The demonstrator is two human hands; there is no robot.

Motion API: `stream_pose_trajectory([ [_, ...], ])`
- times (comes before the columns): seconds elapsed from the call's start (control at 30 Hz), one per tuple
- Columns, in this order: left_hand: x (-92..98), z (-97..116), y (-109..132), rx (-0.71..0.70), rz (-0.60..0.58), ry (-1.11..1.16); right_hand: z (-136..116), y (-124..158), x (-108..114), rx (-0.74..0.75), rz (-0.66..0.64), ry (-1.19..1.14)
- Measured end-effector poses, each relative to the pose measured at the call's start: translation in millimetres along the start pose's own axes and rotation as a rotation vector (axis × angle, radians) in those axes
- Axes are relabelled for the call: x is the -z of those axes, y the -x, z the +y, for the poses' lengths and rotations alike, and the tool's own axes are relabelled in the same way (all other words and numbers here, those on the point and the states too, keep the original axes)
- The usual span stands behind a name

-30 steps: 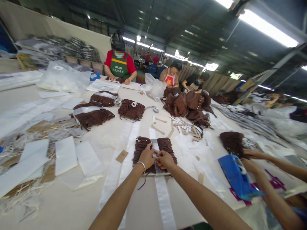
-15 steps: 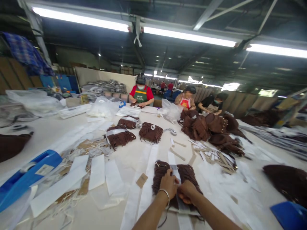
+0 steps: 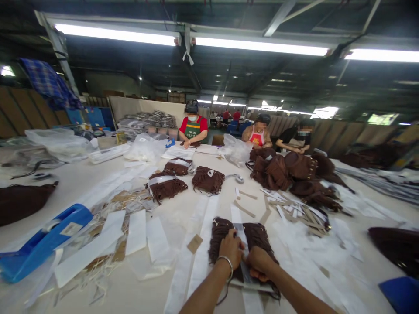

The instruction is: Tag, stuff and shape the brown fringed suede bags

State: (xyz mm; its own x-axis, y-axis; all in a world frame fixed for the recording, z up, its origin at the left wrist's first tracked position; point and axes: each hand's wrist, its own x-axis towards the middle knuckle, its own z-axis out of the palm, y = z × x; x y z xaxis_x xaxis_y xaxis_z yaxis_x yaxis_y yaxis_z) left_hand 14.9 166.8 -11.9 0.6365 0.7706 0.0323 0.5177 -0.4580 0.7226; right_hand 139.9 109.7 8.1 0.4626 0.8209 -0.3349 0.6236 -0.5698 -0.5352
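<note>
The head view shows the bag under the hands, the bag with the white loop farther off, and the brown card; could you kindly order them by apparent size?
1. Bag under the left hand and right hand
2. Bag with the white loop
3. Brown card
True bag sizes are unsure: one is nearer.

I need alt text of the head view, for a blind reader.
A person's left hand and right hand work on a fringed brown bag on a pale table. Beyond lie more brown bags; three co-workers face the table.
</note>
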Motion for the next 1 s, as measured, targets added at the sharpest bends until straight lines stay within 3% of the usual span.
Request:
stream_pose_trajectory([
  [0.17,-0.8,1,-1,0.002,-0.020,-0.003,3,13,8,-0.006,-0.044,0.208],
  [0.47,-6.2,-3,-4,-0.027,-0.014,-0.005,0,41,22,0.050,0.001,0.428],
  [0.63,-8.7,-5,-6,-0.034,0.008,-0.004,7,62,30,0.246,0.028,0.506],
  [0.77,-12.2,-8,-8,-0.046,0.010,-0.003,16,66,25,0.427,-0.006,0.586],
  [1.0,-14.8,-4,-8,-0.035,0.025,-0.050,24,64,12,0.535,-0.007,0.710],
])
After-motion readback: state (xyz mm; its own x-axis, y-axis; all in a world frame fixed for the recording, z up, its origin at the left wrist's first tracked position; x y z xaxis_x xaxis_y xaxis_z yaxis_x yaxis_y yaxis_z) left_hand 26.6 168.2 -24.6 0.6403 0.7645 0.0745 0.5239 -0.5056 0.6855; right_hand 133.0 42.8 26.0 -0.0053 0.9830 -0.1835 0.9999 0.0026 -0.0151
